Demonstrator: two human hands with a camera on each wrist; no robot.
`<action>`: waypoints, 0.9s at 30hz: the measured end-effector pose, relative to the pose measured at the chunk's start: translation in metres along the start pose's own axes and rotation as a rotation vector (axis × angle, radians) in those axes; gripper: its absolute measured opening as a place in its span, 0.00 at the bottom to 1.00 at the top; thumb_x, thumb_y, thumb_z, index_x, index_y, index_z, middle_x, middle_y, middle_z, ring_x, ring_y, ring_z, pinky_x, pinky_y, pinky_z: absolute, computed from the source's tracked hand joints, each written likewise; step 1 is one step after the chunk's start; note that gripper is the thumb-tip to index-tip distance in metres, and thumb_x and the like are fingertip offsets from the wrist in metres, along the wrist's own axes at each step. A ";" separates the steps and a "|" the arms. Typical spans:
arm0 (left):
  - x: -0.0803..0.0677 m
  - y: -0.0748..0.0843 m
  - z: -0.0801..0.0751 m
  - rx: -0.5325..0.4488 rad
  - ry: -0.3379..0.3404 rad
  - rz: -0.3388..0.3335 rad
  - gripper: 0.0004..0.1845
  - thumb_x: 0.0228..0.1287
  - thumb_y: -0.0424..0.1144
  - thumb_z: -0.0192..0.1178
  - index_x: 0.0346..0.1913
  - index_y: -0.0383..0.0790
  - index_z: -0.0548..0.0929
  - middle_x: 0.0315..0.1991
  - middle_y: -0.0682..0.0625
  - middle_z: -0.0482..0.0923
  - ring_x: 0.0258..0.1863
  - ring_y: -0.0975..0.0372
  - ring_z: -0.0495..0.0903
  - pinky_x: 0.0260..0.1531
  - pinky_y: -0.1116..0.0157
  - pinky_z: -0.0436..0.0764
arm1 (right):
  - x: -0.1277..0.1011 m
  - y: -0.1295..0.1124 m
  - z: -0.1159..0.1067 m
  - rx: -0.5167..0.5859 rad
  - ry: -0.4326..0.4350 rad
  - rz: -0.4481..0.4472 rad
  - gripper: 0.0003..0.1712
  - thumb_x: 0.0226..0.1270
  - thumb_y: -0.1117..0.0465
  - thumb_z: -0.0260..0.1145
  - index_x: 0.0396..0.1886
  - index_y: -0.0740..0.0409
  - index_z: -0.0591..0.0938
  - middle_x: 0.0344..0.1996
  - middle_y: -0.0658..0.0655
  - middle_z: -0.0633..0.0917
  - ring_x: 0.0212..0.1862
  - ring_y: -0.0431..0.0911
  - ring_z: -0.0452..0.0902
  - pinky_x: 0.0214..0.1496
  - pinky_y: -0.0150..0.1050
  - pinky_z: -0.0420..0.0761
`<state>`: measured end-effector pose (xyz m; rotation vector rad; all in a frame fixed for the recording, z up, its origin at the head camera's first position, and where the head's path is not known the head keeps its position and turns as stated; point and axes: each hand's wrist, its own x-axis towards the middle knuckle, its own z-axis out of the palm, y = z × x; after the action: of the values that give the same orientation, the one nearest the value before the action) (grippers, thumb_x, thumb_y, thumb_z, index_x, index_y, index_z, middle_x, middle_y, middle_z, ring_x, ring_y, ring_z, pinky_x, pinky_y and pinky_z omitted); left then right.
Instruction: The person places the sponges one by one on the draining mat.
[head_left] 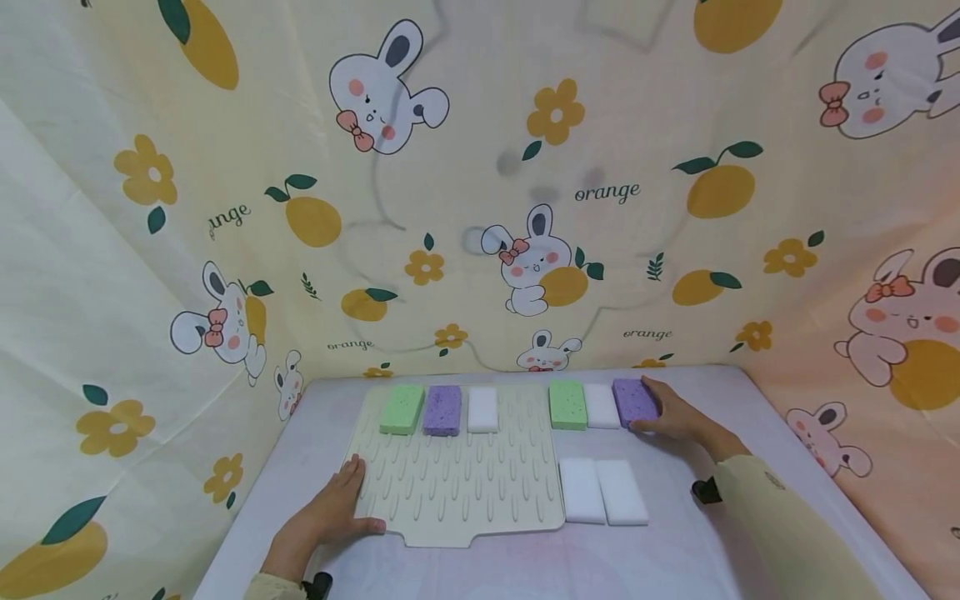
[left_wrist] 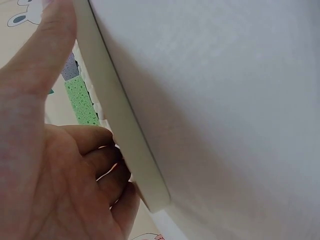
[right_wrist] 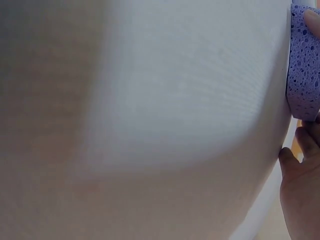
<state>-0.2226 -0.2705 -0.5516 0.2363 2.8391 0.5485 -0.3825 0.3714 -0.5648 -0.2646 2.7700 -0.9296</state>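
My right hand (head_left: 678,414) holds a purple sponge (head_left: 635,402) between thumb and fingers at the right end of the back row. In the right wrist view the porous purple sponge (right_wrist: 304,62) stands at the right edge, with the fingers (right_wrist: 307,142) beside it. My left hand (head_left: 330,508) rests against the left edge of a cream ridged drying mat (head_left: 457,492), thumb at its front corner. The left wrist view shows the mat's edge (left_wrist: 117,105) running past that hand's thumb and fingers. On the mat's back part lie a green sponge (head_left: 402,409), a purple sponge (head_left: 442,410) and a white sponge (head_left: 483,409).
Right of the mat, a green sponge (head_left: 567,405) and a white sponge (head_left: 602,407) sit beside the held one. Two white sponges (head_left: 582,492) lie side by side nearer the front. A printed cloth (head_left: 465,167) with rabbits and oranges rises behind the white table (head_left: 525,571).
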 end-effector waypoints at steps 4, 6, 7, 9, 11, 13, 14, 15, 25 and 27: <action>0.000 0.000 0.000 0.004 0.005 0.006 0.71 0.50 0.63 0.81 0.81 0.18 0.54 0.84 0.25 0.46 0.84 0.34 0.49 0.83 0.39 0.56 | -0.001 0.002 -0.001 0.001 0.013 0.002 0.74 0.64 0.40 0.80 0.86 0.72 0.40 0.82 0.82 0.45 0.81 0.80 0.42 0.80 0.78 0.47; 0.000 0.000 0.001 0.006 0.008 0.007 0.71 0.49 0.63 0.81 0.81 0.19 0.54 0.84 0.25 0.47 0.84 0.34 0.50 0.82 0.39 0.56 | -0.002 0.003 -0.002 0.006 0.019 0.004 0.75 0.64 0.40 0.80 0.85 0.72 0.40 0.81 0.82 0.45 0.81 0.80 0.42 0.80 0.79 0.47; 0.000 -0.001 0.001 0.008 0.007 0.005 0.71 0.49 0.64 0.80 0.81 0.19 0.54 0.84 0.25 0.47 0.84 0.35 0.50 0.82 0.39 0.56 | -0.003 0.003 -0.002 0.005 0.021 0.004 0.75 0.64 0.40 0.79 0.85 0.73 0.40 0.81 0.83 0.44 0.80 0.81 0.42 0.79 0.79 0.48; 0.000 -0.001 0.002 0.008 0.005 0.001 0.72 0.49 0.64 0.80 0.81 0.19 0.54 0.84 0.26 0.47 0.84 0.35 0.50 0.82 0.39 0.56 | -0.006 0.003 -0.003 0.011 0.027 0.010 0.75 0.64 0.39 0.79 0.86 0.72 0.40 0.81 0.83 0.44 0.80 0.82 0.41 0.78 0.80 0.48; 0.000 -0.002 0.002 0.006 0.003 -0.005 0.72 0.49 0.65 0.80 0.81 0.19 0.54 0.84 0.26 0.47 0.84 0.35 0.49 0.82 0.39 0.56 | -0.008 0.003 -0.004 0.016 0.032 0.017 0.75 0.63 0.38 0.79 0.86 0.71 0.40 0.81 0.83 0.43 0.80 0.82 0.41 0.77 0.82 0.49; 0.000 -0.002 0.002 0.002 0.000 -0.012 0.72 0.48 0.65 0.81 0.82 0.20 0.54 0.84 0.27 0.46 0.84 0.35 0.49 0.82 0.39 0.56 | -0.011 0.002 -0.005 0.015 0.040 0.018 0.75 0.63 0.38 0.79 0.86 0.70 0.40 0.81 0.83 0.42 0.79 0.83 0.41 0.76 0.83 0.49; -0.001 -0.002 0.002 -0.001 -0.001 -0.014 0.72 0.48 0.65 0.81 0.82 0.20 0.54 0.84 0.26 0.46 0.84 0.35 0.49 0.82 0.39 0.56 | -0.013 0.002 -0.005 0.018 0.046 0.020 0.75 0.63 0.38 0.79 0.86 0.69 0.40 0.82 0.82 0.43 0.79 0.83 0.41 0.76 0.83 0.50; -0.001 -0.003 0.003 -0.002 -0.001 -0.016 0.72 0.48 0.64 0.81 0.82 0.20 0.54 0.84 0.27 0.46 0.84 0.34 0.49 0.82 0.38 0.56 | -0.014 0.001 -0.006 0.016 0.051 0.018 0.75 0.63 0.38 0.79 0.86 0.69 0.40 0.81 0.82 0.43 0.79 0.83 0.41 0.76 0.83 0.50; -0.002 0.000 0.002 0.002 0.010 0.000 0.71 0.49 0.63 0.82 0.81 0.19 0.54 0.84 0.25 0.47 0.83 0.33 0.51 0.82 0.39 0.57 | -0.022 -0.007 -0.007 0.023 0.104 -0.031 0.75 0.63 0.37 0.79 0.87 0.65 0.41 0.82 0.81 0.44 0.79 0.83 0.42 0.76 0.83 0.51; -0.002 0.001 0.001 0.006 0.013 0.002 0.71 0.49 0.63 0.82 0.81 0.19 0.54 0.84 0.25 0.47 0.83 0.33 0.51 0.82 0.39 0.57 | -0.022 -0.010 -0.005 0.024 0.115 -0.056 0.74 0.63 0.37 0.80 0.87 0.66 0.42 0.82 0.81 0.46 0.79 0.82 0.43 0.76 0.83 0.51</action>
<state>-0.2202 -0.2699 -0.5521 0.2381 2.8533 0.5441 -0.3617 0.3719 -0.5516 -0.2953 2.8675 -1.0211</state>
